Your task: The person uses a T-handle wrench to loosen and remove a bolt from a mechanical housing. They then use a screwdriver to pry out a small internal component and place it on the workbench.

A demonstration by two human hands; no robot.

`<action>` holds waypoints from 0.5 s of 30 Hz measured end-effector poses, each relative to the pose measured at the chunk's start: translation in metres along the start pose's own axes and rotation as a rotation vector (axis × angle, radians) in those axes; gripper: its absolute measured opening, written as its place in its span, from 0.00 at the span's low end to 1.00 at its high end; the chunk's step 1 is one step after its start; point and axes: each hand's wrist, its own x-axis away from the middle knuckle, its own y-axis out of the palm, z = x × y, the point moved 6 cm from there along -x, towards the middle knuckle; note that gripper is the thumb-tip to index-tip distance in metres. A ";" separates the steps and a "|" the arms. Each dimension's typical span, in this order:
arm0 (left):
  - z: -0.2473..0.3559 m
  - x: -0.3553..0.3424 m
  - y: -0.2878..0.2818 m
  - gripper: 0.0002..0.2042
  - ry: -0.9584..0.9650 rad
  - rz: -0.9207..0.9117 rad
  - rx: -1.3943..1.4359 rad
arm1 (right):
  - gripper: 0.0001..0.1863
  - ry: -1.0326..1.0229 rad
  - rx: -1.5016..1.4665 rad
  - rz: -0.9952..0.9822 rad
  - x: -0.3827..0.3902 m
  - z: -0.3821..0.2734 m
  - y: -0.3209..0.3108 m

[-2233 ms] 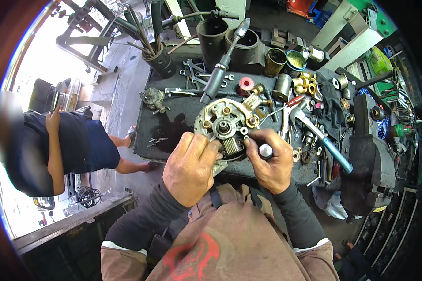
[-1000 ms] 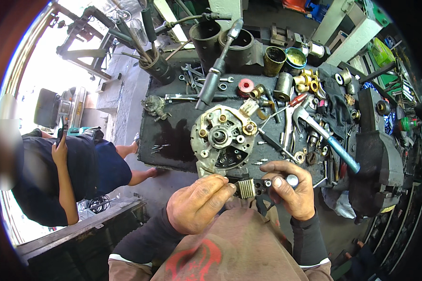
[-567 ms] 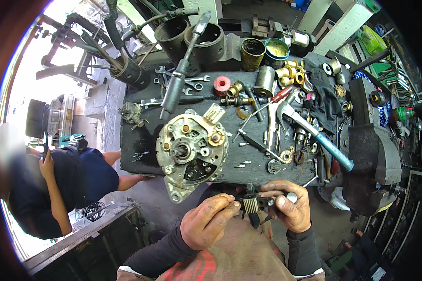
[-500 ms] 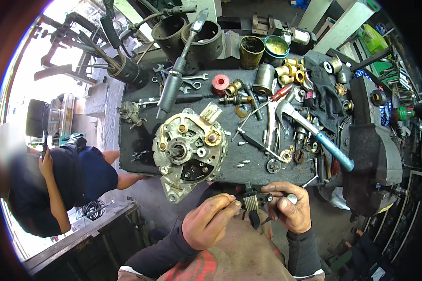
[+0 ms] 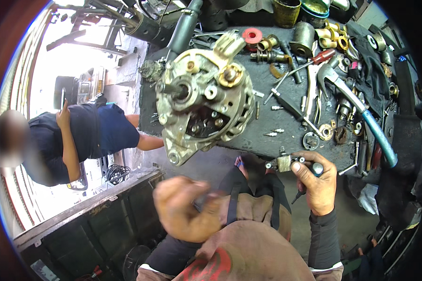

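Note:
My right hand grips a small ribbed metal part, like an alternator's voltage regulator, between thumb and fingers. The same hand holds a small screwdriver, its thin dark shaft pointing down toward my lap. Off to the left, over my lap, my left hand is smeared by motion. Its fingers are curled, with a small dark piece at their tips that I cannot make out. Beyond both hands, an alternator rests on the bench's near edge, its shaft and a dark opening in the housing facing up.
The black bench carries a blue-handled hammer, a red-handled screwdriver, a red ring, a metal cylinder and several loose fittings. A person stands at left holding a phone. A metal-edged bin lies at lower left.
My left hand has come away from the ribbed part and moved left. My right hand has kept hold of that part and the screwdriver. The view has shifted, bringing the alternator higher.

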 end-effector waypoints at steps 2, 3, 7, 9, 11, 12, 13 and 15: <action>-0.028 0.006 -0.009 0.18 -0.099 0.146 0.095 | 0.15 -0.015 -0.061 0.033 0.000 0.013 0.002; -0.041 0.006 -0.007 0.19 -0.139 0.207 0.150 | 0.15 -0.027 -0.096 0.056 0.000 0.019 0.003; -0.074 0.018 0.005 0.26 -0.216 0.259 0.407 | 0.14 -0.101 -0.131 0.134 0.004 0.045 0.012; -0.082 0.024 0.011 0.31 -0.070 0.226 0.354 | 0.14 -0.134 -0.194 0.157 0.006 0.060 0.017; -0.092 0.027 0.021 0.54 -0.155 0.226 0.394 | 0.14 -0.149 -0.212 0.189 0.005 0.077 0.022; -0.092 0.017 0.023 0.60 -0.143 0.219 0.414 | 0.15 -0.163 -0.203 0.196 0.005 0.084 0.026; -0.094 0.007 0.031 0.64 -0.087 0.211 0.432 | 0.17 -0.176 -0.194 0.202 0.005 0.090 0.029; -0.099 -0.016 0.050 0.73 0.072 0.193 0.468 | 0.16 -0.181 -0.213 0.216 0.006 0.101 0.036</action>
